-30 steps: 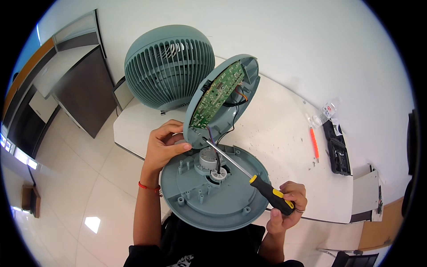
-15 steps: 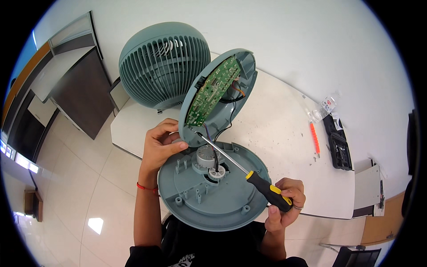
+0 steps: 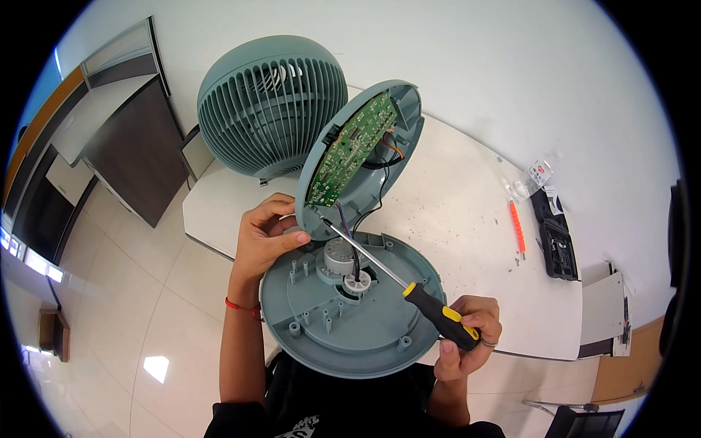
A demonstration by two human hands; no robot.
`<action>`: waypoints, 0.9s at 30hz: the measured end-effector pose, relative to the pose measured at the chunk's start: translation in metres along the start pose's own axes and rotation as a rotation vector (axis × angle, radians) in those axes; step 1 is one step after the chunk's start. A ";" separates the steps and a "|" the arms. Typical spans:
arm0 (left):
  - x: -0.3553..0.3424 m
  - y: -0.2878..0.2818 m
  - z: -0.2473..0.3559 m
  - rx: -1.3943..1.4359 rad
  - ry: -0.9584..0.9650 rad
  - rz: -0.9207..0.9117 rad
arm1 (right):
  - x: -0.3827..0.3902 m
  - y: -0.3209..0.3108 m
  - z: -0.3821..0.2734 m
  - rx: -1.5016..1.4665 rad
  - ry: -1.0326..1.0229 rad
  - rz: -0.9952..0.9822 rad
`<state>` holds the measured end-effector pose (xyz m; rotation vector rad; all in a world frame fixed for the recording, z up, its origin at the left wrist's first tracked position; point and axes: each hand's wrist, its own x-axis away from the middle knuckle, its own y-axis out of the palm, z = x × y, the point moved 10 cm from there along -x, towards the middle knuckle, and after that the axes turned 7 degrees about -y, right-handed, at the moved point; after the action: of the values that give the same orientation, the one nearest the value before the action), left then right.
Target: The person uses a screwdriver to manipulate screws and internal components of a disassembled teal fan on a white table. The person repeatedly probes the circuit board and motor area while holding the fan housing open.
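The fan stands behind the base, the hinged lid between them; 1 toolcase lies right.

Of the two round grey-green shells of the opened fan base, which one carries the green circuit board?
The upright shell propped by the left hand, tilted toward the fan head. The flat lower shell shows only a small motor and screw posts.

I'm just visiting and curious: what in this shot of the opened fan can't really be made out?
Head view, the only one:
- Screwdriver tip: hidden at the lid edge beside the left hand; the screw is too small.
- Handle end: covered by the right hand.
- Circuit board parts: too small.
- Black case contents: too small, bent near the rim.
- Fan back: turned away.
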<state>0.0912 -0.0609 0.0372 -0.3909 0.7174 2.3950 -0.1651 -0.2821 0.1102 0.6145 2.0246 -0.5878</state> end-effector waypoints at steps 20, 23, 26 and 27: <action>0.000 0.000 0.000 0.004 -0.005 -0.002 | 0.000 -0.003 -0.002 0.001 -0.006 0.035; 0.000 0.000 0.000 0.011 -0.002 -0.003 | 0.001 -0.002 -0.001 -0.016 -0.005 0.036; 0.000 0.000 0.001 -0.003 -0.003 -0.002 | 0.001 0.000 0.000 -0.017 -0.004 0.022; 0.000 0.001 0.001 -0.009 -0.003 -0.003 | 0.001 0.001 0.000 -0.013 -0.005 0.014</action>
<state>0.0905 -0.0606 0.0386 -0.3917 0.7049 2.3964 -0.1648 -0.2816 0.1094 0.6185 2.0162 -0.5676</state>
